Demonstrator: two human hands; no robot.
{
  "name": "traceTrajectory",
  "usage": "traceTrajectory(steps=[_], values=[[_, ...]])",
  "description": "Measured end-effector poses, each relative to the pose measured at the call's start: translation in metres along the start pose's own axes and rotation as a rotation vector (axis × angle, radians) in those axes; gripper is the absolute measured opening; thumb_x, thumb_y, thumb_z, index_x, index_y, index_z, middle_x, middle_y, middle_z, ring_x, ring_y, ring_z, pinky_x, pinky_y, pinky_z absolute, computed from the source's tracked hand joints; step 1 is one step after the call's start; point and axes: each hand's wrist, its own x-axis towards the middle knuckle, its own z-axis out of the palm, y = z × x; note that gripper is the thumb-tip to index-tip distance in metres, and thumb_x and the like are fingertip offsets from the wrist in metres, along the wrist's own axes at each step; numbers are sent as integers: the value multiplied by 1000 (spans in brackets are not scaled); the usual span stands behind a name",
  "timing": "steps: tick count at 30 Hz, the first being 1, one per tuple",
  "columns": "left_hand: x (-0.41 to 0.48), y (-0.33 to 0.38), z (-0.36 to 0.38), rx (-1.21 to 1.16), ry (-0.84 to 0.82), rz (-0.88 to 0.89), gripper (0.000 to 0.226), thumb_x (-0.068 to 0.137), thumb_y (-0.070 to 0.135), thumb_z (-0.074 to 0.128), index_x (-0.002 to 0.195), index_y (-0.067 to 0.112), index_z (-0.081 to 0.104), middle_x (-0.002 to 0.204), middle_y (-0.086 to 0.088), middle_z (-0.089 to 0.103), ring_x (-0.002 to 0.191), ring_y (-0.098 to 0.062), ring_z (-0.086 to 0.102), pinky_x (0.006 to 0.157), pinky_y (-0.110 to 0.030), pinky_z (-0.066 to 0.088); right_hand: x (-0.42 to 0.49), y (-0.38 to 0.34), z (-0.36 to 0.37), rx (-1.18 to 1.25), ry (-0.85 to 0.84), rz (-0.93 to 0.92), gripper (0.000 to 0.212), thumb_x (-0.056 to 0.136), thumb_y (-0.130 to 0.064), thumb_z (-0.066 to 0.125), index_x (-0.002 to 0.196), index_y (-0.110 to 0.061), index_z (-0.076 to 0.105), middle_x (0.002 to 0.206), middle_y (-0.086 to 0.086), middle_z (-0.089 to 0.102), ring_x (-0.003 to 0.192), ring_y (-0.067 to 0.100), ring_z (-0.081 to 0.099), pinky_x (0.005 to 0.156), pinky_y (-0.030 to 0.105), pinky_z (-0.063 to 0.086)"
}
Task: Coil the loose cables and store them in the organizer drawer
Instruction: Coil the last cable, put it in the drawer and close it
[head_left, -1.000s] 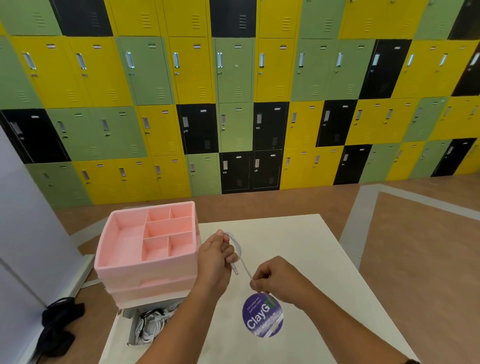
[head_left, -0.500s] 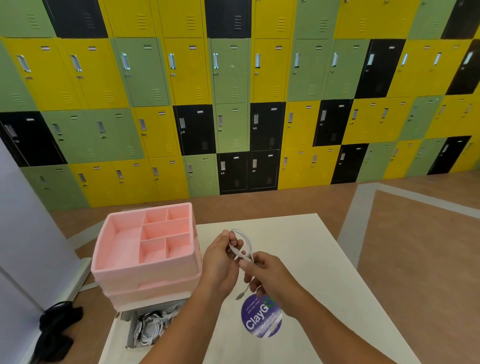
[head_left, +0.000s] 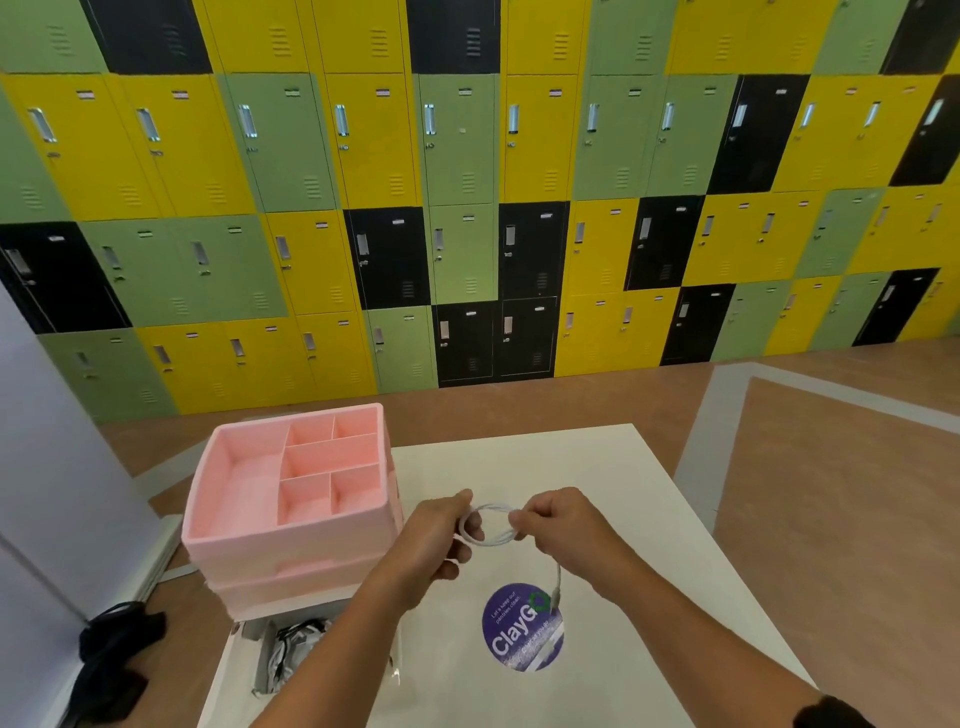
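Note:
A thin white cable (head_left: 491, 538) forms a small loop above the white table (head_left: 597, 478). My left hand (head_left: 436, 540) pinches the loop's left side and my right hand (head_left: 561, 525) pinches its right side. The cable's loose end with a plug (head_left: 557, 592) hangs down from my right hand. The pink organizer (head_left: 249, 540) stands at the table's left, with divided compartments on top. Its bottom drawer (head_left: 260, 654) is pulled out toward me and holds coiled black and white cables (head_left: 291, 644), partly hidden by my left forearm.
A round purple sticker (head_left: 522, 629) lies on the table below my hands. A black bundle (head_left: 114, 660) lies on the floor at the left, next to a white panel. Yellow, green and black lockers fill the far wall.
My hands came together and then moved apart again, so the straight cable now forms a small loop held between them, with less loose cable hanging.

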Motion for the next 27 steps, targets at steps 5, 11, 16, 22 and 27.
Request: traceTrajectory(steps=[5, 11, 16, 22, 27], values=[[3, -5, 8, 344, -63, 179, 42, 107, 36, 40, 87, 11, 67, 67, -1, 53, 57, -14, 43, 47, -23, 36, -1, 2, 1, -120, -47, -8, 27, 93, -35, 65, 72, -21, 74, 61, -1, 55, 60, 14, 48, 61, 31, 40], [6, -8, 8, 260, 11, 242, 39, 107, 34, 42, 77, 12, 57, 61, -5, 45, 50, -15, 37, 46, -28, 33, -1, 2, -9, 200, -82, -10, 18, 94, -29, 70, 89, -12, 75, 64, 1, 61, 52, 11, 47, 52, 25, 40], [5, -3, 4, -30, -14, 202, 36, 107, 31, 42, 81, 9, 51, 62, -6, 36, 47, -13, 29, 46, -25, 26, -1, 12, -18, 184, -130, -26, 13, 87, 2, 70, 90, -8, 77, 76, 9, 73, 61, 14, 61, 61, 25, 51], [0, 4, 13, -207, -105, 205, 32, 108, 29, 41, 84, 8, 49, 59, -1, 32, 49, -12, 24, 47, -22, 20, 5, 8, -6, 538, 148, -49, 7, 92, -3, 68, 95, 2, 72, 83, 21, 74, 73, 32, 74, 70, 35, 61], [0, 3, 21, -188, -75, 234, 33, 108, 31, 41, 86, 8, 51, 60, -3, 33, 49, -13, 26, 48, -24, 22, 4, 0, 6, 931, 162, 54, 12, 96, 0, 60, 106, 6, 65, 81, 19, 73, 67, 25, 68, 62, 30, 59]])
